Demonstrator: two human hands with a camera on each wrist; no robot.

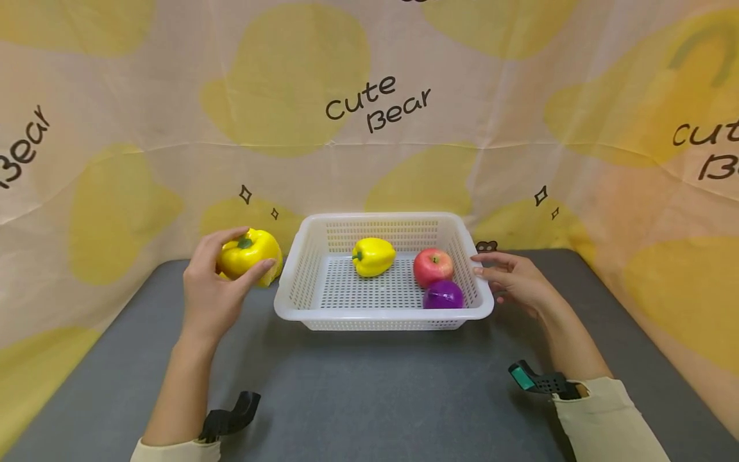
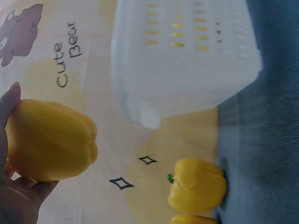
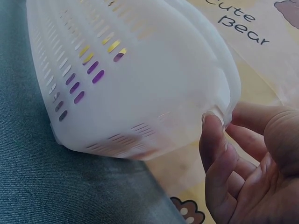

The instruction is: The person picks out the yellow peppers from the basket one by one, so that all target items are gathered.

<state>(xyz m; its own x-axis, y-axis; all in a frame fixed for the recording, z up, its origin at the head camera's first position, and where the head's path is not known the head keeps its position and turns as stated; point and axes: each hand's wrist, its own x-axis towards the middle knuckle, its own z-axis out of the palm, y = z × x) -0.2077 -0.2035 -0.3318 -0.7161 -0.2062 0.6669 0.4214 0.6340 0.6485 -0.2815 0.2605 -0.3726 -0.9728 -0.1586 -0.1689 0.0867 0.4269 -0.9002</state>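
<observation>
Gripping yellow pepper [image 2: 53,140], left hand [image 1: 215,289] curved

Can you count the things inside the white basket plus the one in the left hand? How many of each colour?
Yellow: 2 (the basket pepper and the held pepper in the left hand)
Red: 1 (the apple in the basket)
Purple: 1 (the round thing beside the apple)
Total: 4
</observation>
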